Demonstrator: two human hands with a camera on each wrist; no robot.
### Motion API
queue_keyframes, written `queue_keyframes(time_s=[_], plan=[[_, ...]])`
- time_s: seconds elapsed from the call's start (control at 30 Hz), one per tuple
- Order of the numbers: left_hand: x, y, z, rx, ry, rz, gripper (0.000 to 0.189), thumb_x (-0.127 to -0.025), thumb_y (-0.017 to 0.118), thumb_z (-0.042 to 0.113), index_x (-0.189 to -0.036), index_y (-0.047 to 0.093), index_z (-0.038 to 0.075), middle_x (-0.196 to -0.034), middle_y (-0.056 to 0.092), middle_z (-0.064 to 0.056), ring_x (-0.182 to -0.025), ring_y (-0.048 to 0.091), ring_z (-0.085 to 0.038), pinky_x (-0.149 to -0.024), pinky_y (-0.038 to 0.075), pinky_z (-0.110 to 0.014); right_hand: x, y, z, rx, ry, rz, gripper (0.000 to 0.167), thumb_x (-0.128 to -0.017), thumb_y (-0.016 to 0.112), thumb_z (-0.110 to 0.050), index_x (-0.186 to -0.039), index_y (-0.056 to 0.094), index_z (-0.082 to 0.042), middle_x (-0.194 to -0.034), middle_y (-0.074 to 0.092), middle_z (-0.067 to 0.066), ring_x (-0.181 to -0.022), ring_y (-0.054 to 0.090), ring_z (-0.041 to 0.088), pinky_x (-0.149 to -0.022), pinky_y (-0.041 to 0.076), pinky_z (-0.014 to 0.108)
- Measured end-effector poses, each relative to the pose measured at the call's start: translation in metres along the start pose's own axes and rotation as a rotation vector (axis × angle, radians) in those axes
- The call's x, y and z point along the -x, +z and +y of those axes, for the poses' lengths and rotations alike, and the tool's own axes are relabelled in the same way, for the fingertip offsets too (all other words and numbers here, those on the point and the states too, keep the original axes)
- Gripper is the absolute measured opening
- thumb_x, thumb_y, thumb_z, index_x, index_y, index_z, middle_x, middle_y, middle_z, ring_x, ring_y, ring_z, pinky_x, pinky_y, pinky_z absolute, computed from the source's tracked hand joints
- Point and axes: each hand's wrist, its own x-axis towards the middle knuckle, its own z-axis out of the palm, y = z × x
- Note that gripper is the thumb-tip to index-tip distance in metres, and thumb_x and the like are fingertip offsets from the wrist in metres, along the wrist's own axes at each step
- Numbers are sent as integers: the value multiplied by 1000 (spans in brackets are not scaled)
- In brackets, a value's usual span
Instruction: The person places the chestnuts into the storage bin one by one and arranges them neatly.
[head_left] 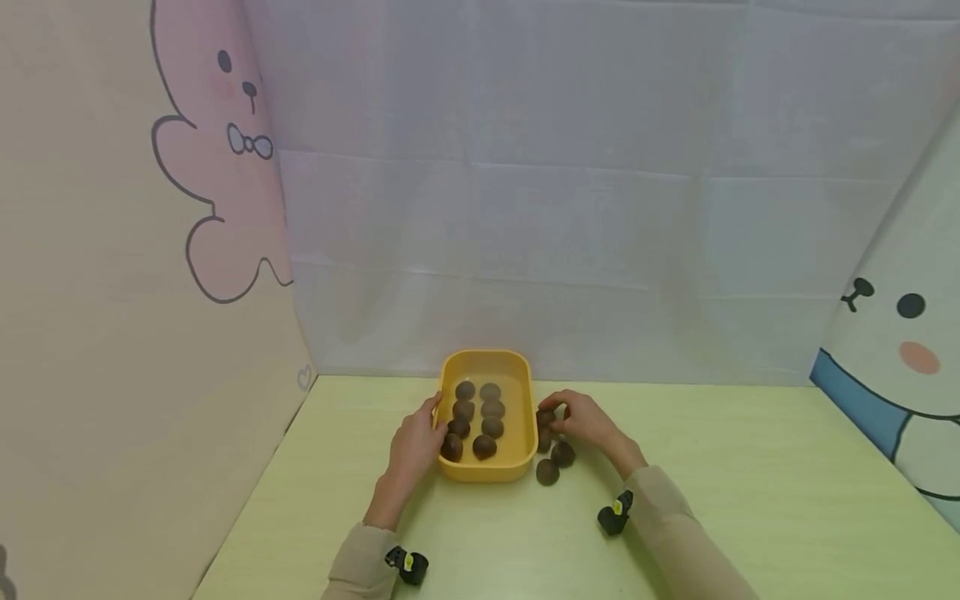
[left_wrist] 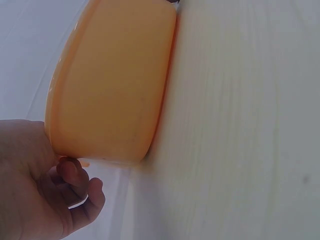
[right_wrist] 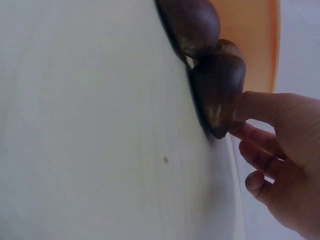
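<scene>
A yellow oblong tray [head_left: 487, 473] holds two columns of brown chestnuts [head_left: 492, 409]. My left hand [head_left: 412, 450] grips the tray's left rim, thumb over the edge; the left wrist view shows its fingers [left_wrist: 75, 175] curled at the end of the tray wall [left_wrist: 110, 80]. To the right of the tray, my right hand [head_left: 588, 423] pinches a chestnut [head_left: 546, 418] between thumb and fingers. Nearer chestnuts [right_wrist: 220, 90] partly hide that pinch in the right wrist view. Three other chestnuts [head_left: 562, 454] lie beside the tray, just in front of my right hand.
The pale yellow-green table [head_left: 750, 483] runs back to a white cloth wall [head_left: 585, 250]. On the left stands a wall with a pink cartoon bear [head_left: 217, 167], on the right one with a white cartoon figure [head_left: 885, 333].
</scene>
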Motion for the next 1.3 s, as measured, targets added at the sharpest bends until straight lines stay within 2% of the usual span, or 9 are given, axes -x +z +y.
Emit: queue_keyframes(time_s=[0.1, 0.33, 0.57, 0.77, 1.03, 1.3], plan=[[1, 0, 1, 4, 0, -3, 51, -94, 57, 11, -144, 51, 5, -66, 44, -2, -53, 38, -14, -47, 32, -28, 0, -3, -1, 25, 3, 39, 33, -77, 74, -6, -110, 72, -7, -105, 70, 9, -86, 57, 20, -73, 45, 29], [1, 0, 2, -1, -4, 4, 51, -94, 57, 10, -144, 51, 4, -67, 44, -3, -53, 38, -14, -48, 32, -28, 1, -17, -13, 15, 36, 106, 32, -81, 73, -13, -114, 72, -9, -108, 68, 9, -78, 52, 17, -69, 44, 31], [0, 3, -1, 7, 2, 7, 51, -93, 58, 10, -143, 52, 5, -66, 44, -2, -53, 37, -14, -47, 31, -28, -2, -26, -25, -6, 23, 162, 32, -84, 75, -15, -116, 71, -10, -110, 68, 8, -76, 50, 16, -66, 42, 30], [0, 1, 1, -3, -4, 6, 51, -94, 59, 11, -144, 51, 5, -67, 45, -2, -54, 39, -15, -48, 32, -28, -11, -31, -41, -4, 0, 200, 32, -85, 75, -17, -117, 71, -12, -110, 68, 6, -78, 49, 17, -69, 42, 31], [0, 1, 3, -14, -11, 4, 51, -94, 59, 11, -144, 51, 6, -67, 45, -2, -54, 39, -15, -48, 33, -28, -33, -26, -53, 14, -45, 181, 31, -87, 74, -20, -116, 71, -11, -109, 69, 7, -84, 53, 19, -73, 43, 34], [-1, 2, 2, -21, -5, 14, 50, -93, 59, 11, -143, 52, 6, -68, 45, -3, -53, 39, -14, -47, 32, -28, -56, -8, -51, 35, -51, 133, 25, -84, 74, -19, -108, 73, -11, -104, 69, 7, -95, 62, 28, -80, 48, 39]])
